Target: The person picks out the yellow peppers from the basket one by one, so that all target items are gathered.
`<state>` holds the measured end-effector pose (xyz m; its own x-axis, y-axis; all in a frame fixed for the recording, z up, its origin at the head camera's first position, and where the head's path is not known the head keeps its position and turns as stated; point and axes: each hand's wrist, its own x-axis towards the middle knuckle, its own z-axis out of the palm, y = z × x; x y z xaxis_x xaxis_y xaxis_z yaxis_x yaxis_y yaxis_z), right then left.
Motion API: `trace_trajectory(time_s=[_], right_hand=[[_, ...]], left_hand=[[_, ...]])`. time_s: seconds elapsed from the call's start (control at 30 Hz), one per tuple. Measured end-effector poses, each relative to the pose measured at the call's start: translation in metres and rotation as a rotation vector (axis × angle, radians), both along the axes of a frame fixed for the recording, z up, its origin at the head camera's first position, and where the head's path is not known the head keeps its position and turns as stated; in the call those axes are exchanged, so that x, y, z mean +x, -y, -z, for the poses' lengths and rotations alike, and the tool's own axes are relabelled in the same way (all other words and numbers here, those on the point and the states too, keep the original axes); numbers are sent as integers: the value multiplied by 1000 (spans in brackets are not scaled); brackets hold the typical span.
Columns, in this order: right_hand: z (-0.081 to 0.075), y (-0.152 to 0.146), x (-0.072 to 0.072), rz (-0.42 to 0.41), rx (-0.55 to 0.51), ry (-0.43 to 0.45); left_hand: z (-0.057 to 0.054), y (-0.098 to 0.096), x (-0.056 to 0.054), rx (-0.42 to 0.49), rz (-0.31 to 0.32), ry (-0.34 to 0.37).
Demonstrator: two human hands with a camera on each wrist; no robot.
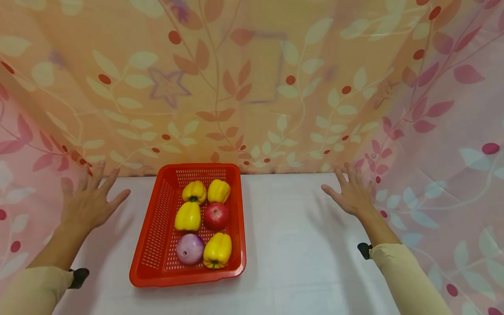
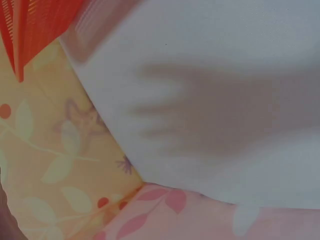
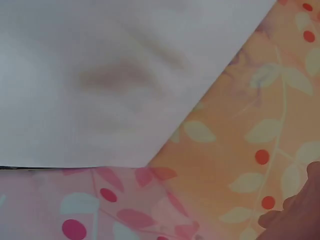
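My left hand (image 1: 88, 203) is held with fingers spread to the left of a red plastic basket (image 1: 147, 245), with nothing in its grasp. Well to the basket's right, my right hand (image 1: 352, 194) hovers over the white table, its fingers also spread and holding nothing. Inside the basket lie several yellow bell peppers (image 1: 188, 217), a dark red pomegranate (image 1: 216, 216) and a round purple vegetable (image 1: 190, 249). In the left wrist view, the shadow of a hand falls on the tabletop near the basket's corner (image 2: 37, 27). Part of the right hand (image 3: 295, 212) shows in the right wrist view's lower corner.
A white tabletop (image 1: 283, 236) extends beneath the basket and hands. Leaf-patterned cloth hangs close around it: an orange curtain (image 1: 252, 87) behind, and pink curtains (image 1: 453, 166) on both sides. Both wrists wear dark straps.
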<state>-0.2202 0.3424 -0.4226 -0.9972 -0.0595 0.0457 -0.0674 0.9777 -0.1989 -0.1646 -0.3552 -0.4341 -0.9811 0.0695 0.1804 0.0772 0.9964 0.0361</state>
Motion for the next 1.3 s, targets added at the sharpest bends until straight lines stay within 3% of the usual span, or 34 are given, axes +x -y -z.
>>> trace_trajectory(time_s=[0.23, 0.37, 0.53, 0.63, 0.77, 0.97, 1.3], right_hand=[[-17, 22, 4, -53, -169, 61], [-28, 37, 8, -106, -231, 101], [-37, 57, 13, -190, -395, 161], [-42, 71, 17, -241, -484, 194], [-47, 90, 24, -301, -559, 257], [-48, 115, 36, -360, -700, 435], [-49, 159, 48, -375, -838, 677]], left_hand=[[-6, -13, 9, -36, 103, -32], [-7, -20, 15, -56, 185, -50], [-7, -28, 21, -80, 292, -47], [-5, -33, 26, -86, 324, -9], [-1, -36, 29, -78, 326, 99], [3, -36, 32, -84, 342, 206], [15, -35, 36, -55, 454, 223]])
